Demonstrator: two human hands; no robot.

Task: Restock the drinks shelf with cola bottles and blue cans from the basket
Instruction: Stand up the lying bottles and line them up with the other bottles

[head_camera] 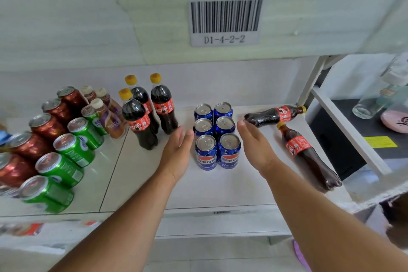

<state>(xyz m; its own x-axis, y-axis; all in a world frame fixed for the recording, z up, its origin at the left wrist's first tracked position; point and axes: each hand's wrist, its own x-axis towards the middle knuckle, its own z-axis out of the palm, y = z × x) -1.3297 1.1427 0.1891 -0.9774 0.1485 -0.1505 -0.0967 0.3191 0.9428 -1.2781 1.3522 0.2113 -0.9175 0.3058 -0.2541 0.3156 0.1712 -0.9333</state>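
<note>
Six blue cans [217, 137] standing two abreast, three deep, near the middle of the drinks shelf [220, 190]; left hand [176, 152] at 9 o'clock of the block, right hand [256, 146] at 3 o'clock, both flat and spread wide, palms turned inward, holding nothing, close beside the cans but seemingly not pressing them. Probably squaring up the block. Cans likely full, so fairly heavy for their size, stiff-walled, smooth and a bit slick; best gripped round the body, or nudged low on the side to slide without tipping. Three cola bottles [145, 115] upright at 10 o'clock of the cans, yellow caps up. Two more lying down: one cola bottle on its side [276, 115] at 2 o'clock, cap toward the shelf post, and another fallen bottle [306, 154] at 3 o'clock, base toward the shelf's front edge. Round and smooth, apt to roll; safest taken round the waist at the red label, then stood on the base. Green cans [72, 146] and red cans [44, 126] in rows at 9 o'clock. No basket in view. Left edge blurred and warped; lower shelf contents smeared, unreadable. Dark shape at far right cut off, not identifiable.
</note>
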